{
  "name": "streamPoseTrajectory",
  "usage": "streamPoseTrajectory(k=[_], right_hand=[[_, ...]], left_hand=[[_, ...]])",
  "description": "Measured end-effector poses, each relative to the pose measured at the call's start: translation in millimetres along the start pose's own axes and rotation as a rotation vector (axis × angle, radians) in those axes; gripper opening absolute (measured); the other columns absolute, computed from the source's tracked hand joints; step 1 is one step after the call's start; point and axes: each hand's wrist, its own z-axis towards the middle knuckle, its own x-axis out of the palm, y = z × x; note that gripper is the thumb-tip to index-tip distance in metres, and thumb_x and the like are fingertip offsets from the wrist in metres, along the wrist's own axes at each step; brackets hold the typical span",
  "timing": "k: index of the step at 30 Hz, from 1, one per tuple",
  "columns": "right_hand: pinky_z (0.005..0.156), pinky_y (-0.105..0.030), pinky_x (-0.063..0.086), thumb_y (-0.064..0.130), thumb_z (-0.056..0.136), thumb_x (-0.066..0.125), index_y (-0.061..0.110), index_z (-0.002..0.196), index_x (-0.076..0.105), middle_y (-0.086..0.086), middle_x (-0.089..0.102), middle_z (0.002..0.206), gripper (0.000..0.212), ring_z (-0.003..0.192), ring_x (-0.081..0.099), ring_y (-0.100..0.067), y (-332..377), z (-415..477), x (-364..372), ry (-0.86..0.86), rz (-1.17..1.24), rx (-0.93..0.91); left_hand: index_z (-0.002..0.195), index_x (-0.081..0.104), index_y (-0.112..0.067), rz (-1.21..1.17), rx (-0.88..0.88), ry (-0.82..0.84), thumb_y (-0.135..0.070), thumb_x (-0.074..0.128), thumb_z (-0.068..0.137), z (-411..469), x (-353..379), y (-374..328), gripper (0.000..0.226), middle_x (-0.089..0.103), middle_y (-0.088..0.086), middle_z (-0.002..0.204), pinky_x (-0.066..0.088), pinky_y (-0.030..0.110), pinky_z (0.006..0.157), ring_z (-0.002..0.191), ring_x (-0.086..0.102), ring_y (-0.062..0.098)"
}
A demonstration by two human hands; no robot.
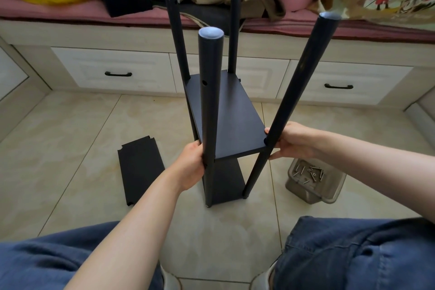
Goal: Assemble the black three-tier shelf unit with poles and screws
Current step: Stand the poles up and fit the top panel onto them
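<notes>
A person seated on a tiled floor (70,125) steadies a half-built black shelf unit at the centre of the frame, where four poles rise from a bottom shelf board (226,183) resting on the tiles and a middle shelf board (226,113) sits partway up them; the left hand (191,162) is wrapped around the near-left pole (209,101) just at the board's near-left corner, fingers curled behind it, while the right hand (292,140) closes round the near-right pole (299,92) at the board's near-right corner, thumb toward the board and fingers curled beneath. The near-right pole leans outward toward the upper right of the frame, splaying away from the board's notch, whereas the near-left pole stands close to upright; two far poles (175,30) climb toward the top of the frame in front of a cushioned bench with drawers (113,70). The third shelf board (140,169) lies flat on the floor at lower left, its long axis running away from the viewer, nearer the left hand and just beside the unit; a clear tub of screws (310,176) stands at lower right, close below the right hand. Judging by this layout, the middle tier is being squared against its poles, and the next fastening would likely draw on the tub nearest the right hand
</notes>
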Motion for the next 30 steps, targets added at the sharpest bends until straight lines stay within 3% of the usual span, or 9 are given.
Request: streamPoseTrajectory(k=[6, 11, 14, 17, 20, 22, 24, 27, 30], right_hand=[[0.088, -0.057, 0.049, 0.008, 0.104, 0.045, 0.003, 0.098, 0.059, -0.018, 0.058, 0.106, 0.015, 0.102, 0.062, -0.033, -0.2, -2.1, 1.6, 0.007, 0.003, 0.003], [0.097, -0.061, 0.045, 0.005, 0.104, 0.044, 0.004, 0.097, 0.062, -0.017, 0.065, 0.106, 0.019, 0.104, 0.064, -0.033, 0.5, -2.2, 2.8, 0.005, 0.026, 0.007], [0.099, -0.063, 0.045, 0.005, 0.104, 0.045, 0.003, 0.097, 0.062, -0.017, 0.065, 0.106, 0.018, 0.105, 0.064, -0.034, -0.5, -0.3, 2.6, -0.014, 0.035, 0.011], [0.093, -0.062, 0.048, 0.005, 0.103, 0.045, 0.004, 0.092, 0.063, -0.014, 0.07, 0.091, 0.021, 0.097, 0.067, -0.032, -3.6, 3.2, 2.9, -0.024, 0.045, -0.004], [0.078, -0.057, 0.055, 0.007, 0.105, 0.042, 0.007, 0.084, 0.064, -0.008, 0.075, 0.076, 0.03, 0.091, 0.068, -0.029, -10.8, 5.8, 9.7, -0.057, 0.065, -0.02], [0.062, -0.049, 0.058, 0.01, 0.106, 0.038, 0.009, 0.09, 0.065, -0.01, 0.074, 0.09, 0.032, 0.097, 0.067, -0.03, -15.7, 5.8, 18.8, -0.082, 0.1, -0.025], [0.055, -0.043, 0.057, 0.012, 0.107, 0.037, 0.01, 0.099, 0.064, -0.01, 0.07, 0.104, 0.028, 0.104, 0.065, -0.03, -19.2, 5.5, 29.1, -0.101, 0.131, -0.034], [0.063, -0.042, 0.056, 0.016, 0.107, 0.039, 0.011, 0.112, 0.059, -0.009, 0.064, 0.112, 0.021, 0.105, 0.062, -0.028, -21.6, 5.6, 45.0, -0.141, 0.147, -0.051], [0.077, -0.049, 0.056, 0.017, 0.106, 0.04, 0.008, 0.116, 0.054, -0.011, 0.062, 0.115, 0.019, 0.099, 0.061, -0.027, -17.1, 6.7, 53.8, -0.175, 0.152, -0.044]], left_hand=[[0.098, 0.064, -0.012, -0.006, -0.019, 0.019, -0.028, 0.043, 0.108, -2.0, 0.5, -1.4, 0.028, 0.071, -0.014, 0.069, 0.053, 0.013, 0.062, 0.065, 0.068, -0.003], [0.112, 0.068, -0.01, -0.04, -0.038, 0.005, -0.029, 0.045, 0.108, -1.1, 0.4, -3.2, 0.03, 0.077, -0.001, 0.103, 0.057, 0.018, 0.073, 0.093, 0.073, 0.01], [0.113, 0.068, -0.011, -0.052, -0.039, -0.015, -0.029, 0.047, 0.107, -0.2, 1.1, -2.4, 0.028, 0.077, -0.002, 0.1, 0.057, 0.018, 0.071, 0.092, 0.073, 0.01], [0.11, 0.07, -0.008, -0.113, -0.036, -0.056, -0.023, 0.049, 0.107, 2.3, 3.3, -8.1, 0.025, 0.079, 0.003, 0.101, 0.057, 0.019, 0.066, 0.089, 0.076, 0.012], [0.096, 0.07, -0.006, -0.137, -0.008, -0.214, -0.016, 0.051, 0.106, 7.5, 4.2, -18.9, 0.024, 0.078, 0.001, 0.08, 0.055, 0.019, 0.054, 0.069, 0.074, 0.01], [0.09, 0.07, -0.01, -0.111, -0.003, -0.362, -0.017, 0.05, 0.106, 11.7, 3.8, -23.2, 0.026, 0.074, -0.003, 0.069, 0.053, 0.022, 0.056, 0.068, 0.07, 0.013], [0.085, 0.068, -0.012, -0.119, 0.008, -0.515, -0.02, 0.05, 0.104, 15.8, 3.5, -23.2, 0.027, 0.07, 0.001, 0.077, 0.049, 0.027, 0.068, 0.076, 0.064, 0.017], [0.092, 0.057, -0.012, -0.092, 0.06, -0.716, -0.031, 0.043, 0.104, 13.2, 8.8, -12.4, 0.026, 0.059, 0.004, 0.086, 0.039, 0.031, 0.066, 0.079, 0.054, 0.017], [0.098, 0.051, -0.013, -0.079, 0.031, -0.855, -0.021, 0.039, 0.104, 0.8, 23.1, 10.3, 0.016, 0.055, 0.004, 0.086, 0.039, 0.031, 0.062, 0.072, 0.05, 0.017]])
